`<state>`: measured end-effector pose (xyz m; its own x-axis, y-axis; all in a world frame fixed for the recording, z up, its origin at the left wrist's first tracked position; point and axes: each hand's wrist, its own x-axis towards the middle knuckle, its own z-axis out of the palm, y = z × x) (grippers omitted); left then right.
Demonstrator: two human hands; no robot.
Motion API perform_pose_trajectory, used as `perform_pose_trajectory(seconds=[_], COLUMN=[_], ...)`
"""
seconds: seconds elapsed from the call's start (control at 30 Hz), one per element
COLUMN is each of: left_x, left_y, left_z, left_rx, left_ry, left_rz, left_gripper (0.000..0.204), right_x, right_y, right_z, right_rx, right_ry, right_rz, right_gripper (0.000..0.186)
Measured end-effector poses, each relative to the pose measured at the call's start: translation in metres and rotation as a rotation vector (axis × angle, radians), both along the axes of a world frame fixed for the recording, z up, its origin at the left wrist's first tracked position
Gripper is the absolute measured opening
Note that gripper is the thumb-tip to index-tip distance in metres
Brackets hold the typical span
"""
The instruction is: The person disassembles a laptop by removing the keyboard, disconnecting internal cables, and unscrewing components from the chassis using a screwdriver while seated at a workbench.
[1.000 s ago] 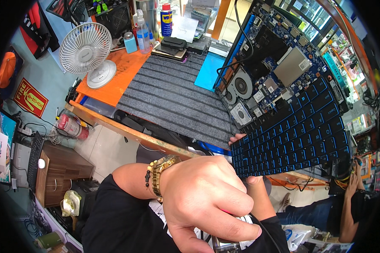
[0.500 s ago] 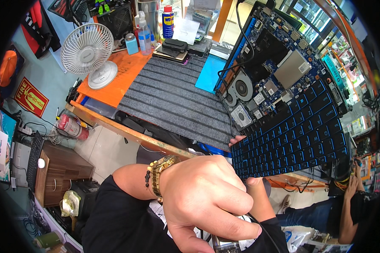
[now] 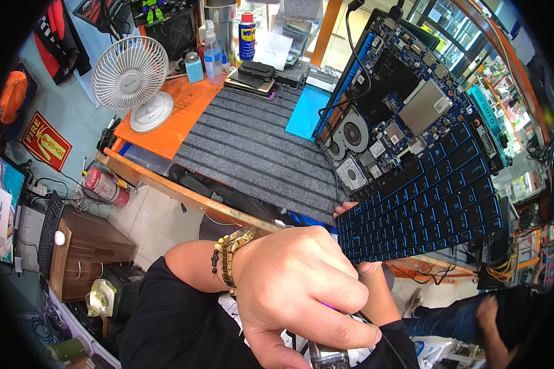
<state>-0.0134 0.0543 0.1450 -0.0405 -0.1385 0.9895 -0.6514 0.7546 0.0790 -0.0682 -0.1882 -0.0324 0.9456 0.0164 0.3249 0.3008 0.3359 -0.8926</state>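
My left hand [image 3: 301,289], with a gold watch and beaded bracelet, is closed around a small, partly hidden device [image 3: 326,358] with a clear casing; a dark cable runs beside it. My right hand [image 3: 370,272] grips a black keyboard [image 3: 428,203] with blue-edged keys, its fingertips at the far edge and thumb at the lower edge. Behind the keyboard an opened laptop [image 3: 385,92] stands tilted, showing a blue circuit board, fan and metal-covered parts, with black cables draped over it.
A grey ribbed mat [image 3: 240,141] covers the bench, with a blue mat [image 3: 305,114]. A white fan [image 3: 129,80] stands on the orange surface [image 3: 188,107] near bottles. A wooden cabinet [image 3: 86,246] is at left. Another person's arm [image 3: 492,326] and jeans show at lower right.
The keyboard has shifted very slightly, and the view a little with it. The other person's hand at the right has moved down from the yellow cables. My hands keep their grips.
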Motion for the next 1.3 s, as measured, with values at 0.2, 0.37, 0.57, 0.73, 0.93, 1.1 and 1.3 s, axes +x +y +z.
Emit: perform_pose_trajectory(seconds=[0.2,0.37,0.57,0.73,0.93,1.1,1.3], left_x=[0.002,0.001,0.011,0.014,0.045,0.126,0.234], left_y=[0.002,0.001,0.013,0.028,0.072,0.131,0.19], left_z=[0.002,0.002,0.023,0.028,-0.005,-0.048,-0.095], left_rx=[0.014,0.003,0.215,0.329,0.571,0.731,0.836], left_ry=[-0.001,0.007,-0.043,-0.077,0.218,0.492,0.59], left_rz=[0.004,0.006,-0.045,-0.019,0.178,0.879,1.321], left_gripper=[0.058,0.059,0.058,0.054,0.054,0.019,0.028], right_x=[0.002,0.002,0.001,0.002,0.001,0.0,0.001], right_y=[-0.003,0.001,-0.002,-0.005,-0.008,-0.007,-0.005], right_z=[0.0,0.001,0.001,-0.003,-0.004,-0.002,0.0], right_rx=[-0.096,-0.035,-0.097,-0.099,-0.093,-0.069,-0.06], right_ry=[-0.045,-0.024,-0.034,-0.051,-0.057,-0.035,-0.033], right_rz=[0.041,-0.003,0.037,0.053,0.094,0.093,0.096], right_gripper=[0.146,0.148,0.146,0.145,0.143,0.145,0.145])
